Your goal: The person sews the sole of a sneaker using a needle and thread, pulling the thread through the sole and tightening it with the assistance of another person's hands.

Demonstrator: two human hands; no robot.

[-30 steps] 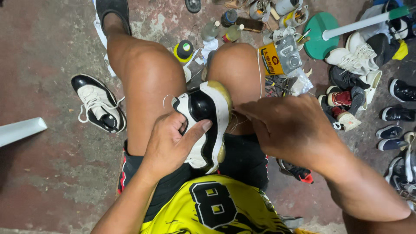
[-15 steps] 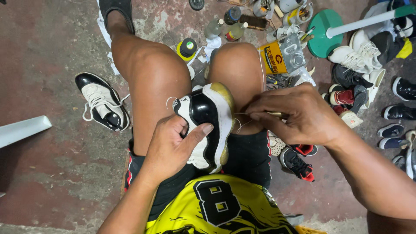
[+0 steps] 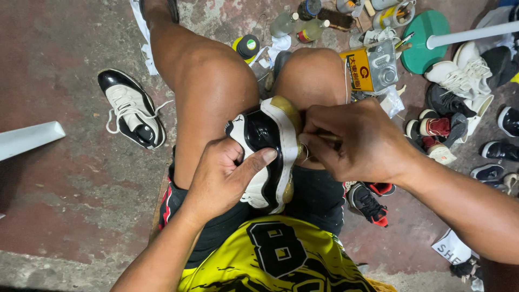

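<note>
Worn reddish concrete floor (image 3: 65, 205). Landmark: yellow metal can (image 3: 372, 70). Far left of can, black-white sneaker (image 3: 132, 111). Just right, green round base (image 3: 424, 43). Beyond, shoe pile (image 3: 459, 103). Above-left, bottles (image 3: 297, 27). Below, black-red sneaker (image 3: 370, 203).

Floor (image 3: 65, 205) leftward lies open — shoes (image 3: 465, 92), perhaps tins, crowd rightward.

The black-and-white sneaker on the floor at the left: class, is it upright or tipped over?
Upright. The sneaker rests on its sole, showing its white laces and open collar from above.
</note>
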